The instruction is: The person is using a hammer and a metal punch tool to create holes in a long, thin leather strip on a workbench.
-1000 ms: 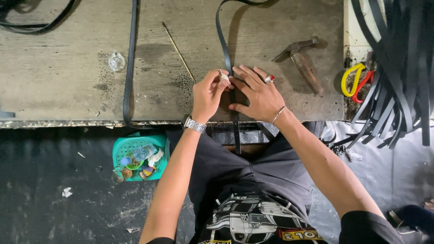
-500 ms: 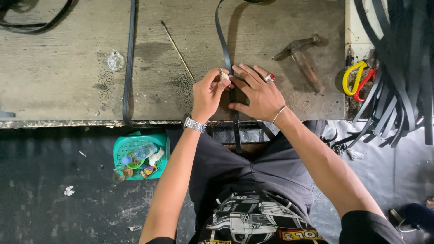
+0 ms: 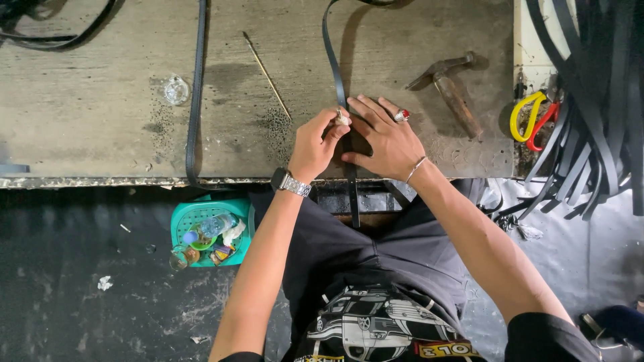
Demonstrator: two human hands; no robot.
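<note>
A long black strap (image 3: 333,60) runs down the worn wooden table (image 3: 100,127) and hangs over its front edge towards my lap. My left hand (image 3: 314,146), with a wristwatch, pinches a small pale object (image 3: 342,118) against the strap. Just to the right, my right hand (image 3: 384,141) lies flat on the strap with its fingers spread, the thumb across the strap. It wears a red-stoned ring and a thin bracelet.
A hammer (image 3: 451,90) lies right of my hands. A thin stick (image 3: 267,75), a second black strap (image 3: 196,87) and a small clear round object (image 3: 176,89) lie to the left. Yellow- and red-handled tools (image 3: 530,117) and several hanging straps (image 3: 597,100) are far right. A green basket (image 3: 201,214) sits on the floor.
</note>
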